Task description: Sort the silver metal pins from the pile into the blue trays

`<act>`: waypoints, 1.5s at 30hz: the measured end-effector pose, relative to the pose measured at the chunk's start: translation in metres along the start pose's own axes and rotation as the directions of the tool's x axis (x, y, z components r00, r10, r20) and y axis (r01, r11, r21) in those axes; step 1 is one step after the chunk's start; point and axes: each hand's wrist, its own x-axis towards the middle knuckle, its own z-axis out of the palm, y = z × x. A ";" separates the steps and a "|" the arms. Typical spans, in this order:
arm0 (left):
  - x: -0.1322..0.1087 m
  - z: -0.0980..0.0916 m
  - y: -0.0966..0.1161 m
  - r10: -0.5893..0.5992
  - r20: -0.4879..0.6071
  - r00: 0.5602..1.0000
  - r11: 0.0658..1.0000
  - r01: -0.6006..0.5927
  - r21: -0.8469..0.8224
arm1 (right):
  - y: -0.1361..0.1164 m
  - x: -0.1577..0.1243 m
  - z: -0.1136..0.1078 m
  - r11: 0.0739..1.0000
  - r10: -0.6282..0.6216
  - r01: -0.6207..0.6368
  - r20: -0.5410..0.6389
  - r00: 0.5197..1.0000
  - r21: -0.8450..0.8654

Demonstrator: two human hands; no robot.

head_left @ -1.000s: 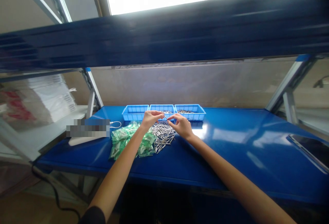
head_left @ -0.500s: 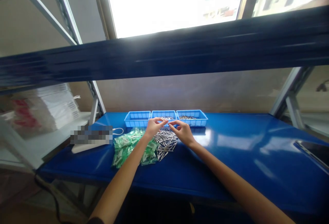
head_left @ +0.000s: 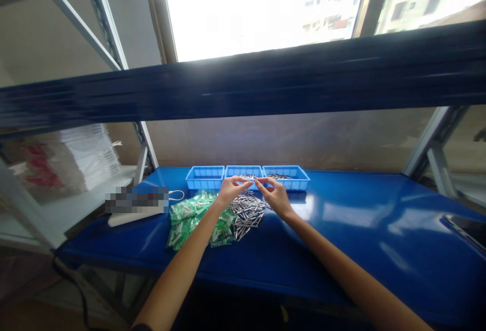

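My left hand (head_left: 231, 190) and my right hand (head_left: 276, 196) meet fingertip to fingertip above a heap of small silver metal pins (head_left: 246, 212) on the blue table (head_left: 341, 224). Both hands are pinched closed, and a small pin seems to be held between them, though it is too small to make out surely. A pile of small green plastic bags (head_left: 190, 217) lies just left of the pins, under my left forearm. Three light blue trays (head_left: 246, 175) stand in a row right behind my hands; the middle and right ones hold metal pins.
A dark blue shelf beam (head_left: 243, 85) crosses the view overhead, carried by grey uprights (head_left: 433, 143). A white device with a cable (head_left: 129, 214) lies at the table's left end. A dark flat object (head_left: 469, 227) lies at the far right. Stacked white packages (head_left: 64, 159) fill a shelf to the left.
The camera has tilted upward, so the table and hands sit lower in view. My hands have drawn a little closer together at the fingertips.
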 end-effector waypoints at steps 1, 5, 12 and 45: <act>0.001 0.000 0.000 -0.007 -0.029 1.000 1.000 0.007 -0.019 | 0.001 -0.001 0.000 0.999 -0.026 0.026 0.017 1.000 -0.032; 0.001 0.000 0.002 -0.011 -0.050 0.999 0.999 0.009 -0.040 | 0.004 -0.003 0.002 0.991 -0.077 0.089 0.114 0.990 -0.101; 0.002 0.000 0.001 -0.021 -0.116 0.993 0.999 0.023 0.023 | 0.003 0.001 0.000 0.998 0.051 -0.052 0.042 0.998 0.033; -0.001 -0.009 0.013 -0.293 -0.220 0.931 0.921 0.213 -0.326 | 0.009 0.001 -0.004 0.989 0.150 -0.150 0.021 0.988 -0.002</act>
